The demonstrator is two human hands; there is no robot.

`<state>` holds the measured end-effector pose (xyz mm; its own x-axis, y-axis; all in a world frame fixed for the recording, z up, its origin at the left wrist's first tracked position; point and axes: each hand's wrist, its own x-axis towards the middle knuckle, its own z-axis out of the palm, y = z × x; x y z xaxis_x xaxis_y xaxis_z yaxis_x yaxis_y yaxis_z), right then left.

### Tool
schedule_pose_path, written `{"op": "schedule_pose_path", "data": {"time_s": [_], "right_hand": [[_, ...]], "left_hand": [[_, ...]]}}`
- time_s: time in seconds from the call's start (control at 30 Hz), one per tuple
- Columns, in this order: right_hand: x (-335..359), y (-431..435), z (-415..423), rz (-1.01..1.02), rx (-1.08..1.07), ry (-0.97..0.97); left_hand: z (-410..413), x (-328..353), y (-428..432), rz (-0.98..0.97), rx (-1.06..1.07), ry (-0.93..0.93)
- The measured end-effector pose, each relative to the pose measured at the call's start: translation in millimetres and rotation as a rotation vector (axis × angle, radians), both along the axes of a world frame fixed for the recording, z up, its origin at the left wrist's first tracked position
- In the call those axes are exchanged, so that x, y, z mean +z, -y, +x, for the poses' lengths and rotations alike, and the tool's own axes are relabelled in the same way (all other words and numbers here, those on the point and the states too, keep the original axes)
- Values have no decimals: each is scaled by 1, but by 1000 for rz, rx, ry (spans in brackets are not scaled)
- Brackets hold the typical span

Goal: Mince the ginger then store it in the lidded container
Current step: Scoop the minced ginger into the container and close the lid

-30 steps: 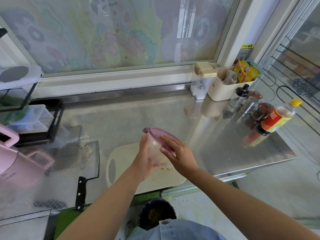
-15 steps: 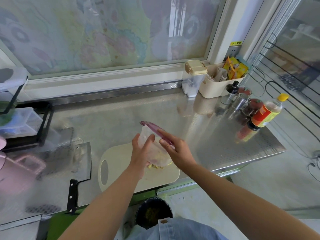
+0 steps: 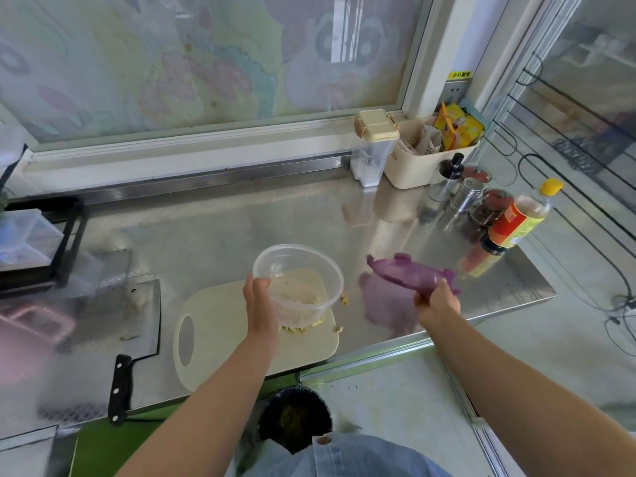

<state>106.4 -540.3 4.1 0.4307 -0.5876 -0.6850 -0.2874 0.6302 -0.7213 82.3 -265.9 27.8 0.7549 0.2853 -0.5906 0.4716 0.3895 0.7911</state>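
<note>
lid [image 3: 413, 274] now off, clamped in right hand [image 3: 436, 301] | left hand [image 3: 260, 306] grips tub [image 3: 298, 282] over board [image 3: 220, 339] front edge | ginger [image 3: 292, 329] not yet loaded

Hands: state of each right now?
Left hand: closed on the clear round plastic container.
Right hand: closed on the purple plastic lid.

Hands [image 3: 261, 301] [image 3: 436, 301] apart — both gripping
</note>
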Motion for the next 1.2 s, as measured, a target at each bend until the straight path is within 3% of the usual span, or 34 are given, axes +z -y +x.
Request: {"op": "schedule_pose_path", "data": {"time_s": [0.2, 0.43, 0.53, 0.7, 0.87, 0.93, 1.03, 1.2], "right_hand": [[-34, 20, -15, 80, 27, -4], [-30, 45, -7, -135, 281, -131], [-31, 55, 0, -79, 295, -162], [-26, 43, 5, 101, 240, 7], [-15, 34, 11, 165, 442, -4], [-15, 32, 11, 70, 520, -62], [-7, 17, 4, -38, 555, -1], [9, -32, -17, 52, 1121, -19]], "left_hand": [[-4, -14, 17, -33, 18, -85], [-6, -4, 32, -59, 72, -92], [-3, -10, 36, -109, 83, -98], [-3, -4, 49, -130, 93, -72], [-4, -5, 54, -118, 95, -70], [-5, -4, 56, -120, 109, -56], [-9, -4, 57, -129, 107, -32], [-22, -1, 55, -87, 104, -40]]}}
